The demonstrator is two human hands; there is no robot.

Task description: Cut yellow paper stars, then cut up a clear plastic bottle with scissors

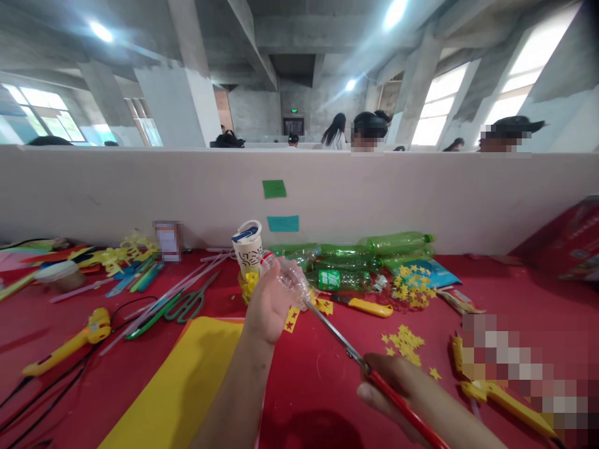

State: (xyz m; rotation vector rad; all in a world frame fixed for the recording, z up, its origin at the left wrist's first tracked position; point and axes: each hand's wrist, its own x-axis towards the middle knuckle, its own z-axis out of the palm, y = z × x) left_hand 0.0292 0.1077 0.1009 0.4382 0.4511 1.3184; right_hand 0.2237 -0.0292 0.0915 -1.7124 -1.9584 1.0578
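A clear plastic bottle piece [294, 282] with a red ring at its far end is in my left hand [267, 305], the fingers wrapped around it. My right hand [397, 390] grips red-handled scissors [349, 348]. Their metal tip reaches the near edge of the clear plastic. Just behind my left hand stands a white cup [248, 246] with a blue lid. Yellow star cutouts [405, 343] lie on the red table [322, 374] beyond my right hand, and a yellow sheet [182, 374] lies left of my left forearm.
Green bottles [349, 251] lie along the white partition [140, 187]. A yellow cutter [369, 307] rests before them. On the left are a yellow glue gun [70, 346], green scissors [194, 300] and straws; another yellow tool [510, 405] lies right. People sit beyond the partition.
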